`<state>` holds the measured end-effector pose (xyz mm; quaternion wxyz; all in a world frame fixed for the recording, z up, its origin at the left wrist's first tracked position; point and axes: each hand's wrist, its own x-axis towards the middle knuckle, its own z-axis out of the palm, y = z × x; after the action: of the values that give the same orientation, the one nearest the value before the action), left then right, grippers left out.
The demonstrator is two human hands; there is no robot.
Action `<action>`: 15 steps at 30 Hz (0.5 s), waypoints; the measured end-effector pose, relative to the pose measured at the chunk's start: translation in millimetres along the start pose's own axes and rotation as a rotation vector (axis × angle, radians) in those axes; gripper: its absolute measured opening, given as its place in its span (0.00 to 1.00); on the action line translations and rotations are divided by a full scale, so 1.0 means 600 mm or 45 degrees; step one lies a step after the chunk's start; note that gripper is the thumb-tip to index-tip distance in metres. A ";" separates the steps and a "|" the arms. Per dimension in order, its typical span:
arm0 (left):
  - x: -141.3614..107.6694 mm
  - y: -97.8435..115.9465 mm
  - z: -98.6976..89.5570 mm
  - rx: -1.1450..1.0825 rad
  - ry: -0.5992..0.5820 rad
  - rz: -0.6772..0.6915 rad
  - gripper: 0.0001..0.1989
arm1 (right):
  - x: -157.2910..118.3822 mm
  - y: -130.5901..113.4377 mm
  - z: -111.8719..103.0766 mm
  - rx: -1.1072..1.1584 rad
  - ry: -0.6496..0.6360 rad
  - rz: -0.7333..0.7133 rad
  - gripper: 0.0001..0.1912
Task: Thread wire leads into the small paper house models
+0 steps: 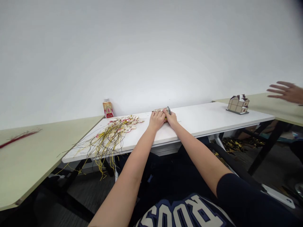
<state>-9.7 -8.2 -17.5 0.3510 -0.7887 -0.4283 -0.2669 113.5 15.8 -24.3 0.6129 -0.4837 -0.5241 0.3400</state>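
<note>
Both of my hands are closed around a small model house (163,110) at the middle of the white table. It lies on its side, its beige lined wall facing up and its grey base (169,110) standing up at the right end. My left hand (157,119) covers the near left part, and my right hand (170,118) grips beside the base. Most of the model is hidden by my fingers. To the left, a heap of yellow and dark wires (111,135) with white and red tabs (126,123) spreads over the table and hangs off its front edge.
A drink bottle (108,108) stands at the back left. Another model house (238,104) sits on the right of the white table (194,118). A co-worker's open hand (287,92) is at far right. Red wires (20,137) lie on the left table (21,164).
</note>
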 end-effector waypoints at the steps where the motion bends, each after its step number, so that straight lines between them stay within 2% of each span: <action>1: 0.000 0.000 0.000 0.003 -0.009 -0.008 0.15 | 0.000 0.000 0.000 -0.006 0.001 -0.002 0.29; 15: -0.001 -0.001 -0.005 0.024 -0.015 0.026 0.14 | 0.009 0.013 0.005 -0.063 -0.004 -0.068 0.29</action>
<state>-11.1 -10.6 -16.1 0.3587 -0.7913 -0.4247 -0.2546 112.5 24.1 -30.3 0.6088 -0.4840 -0.5462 0.3112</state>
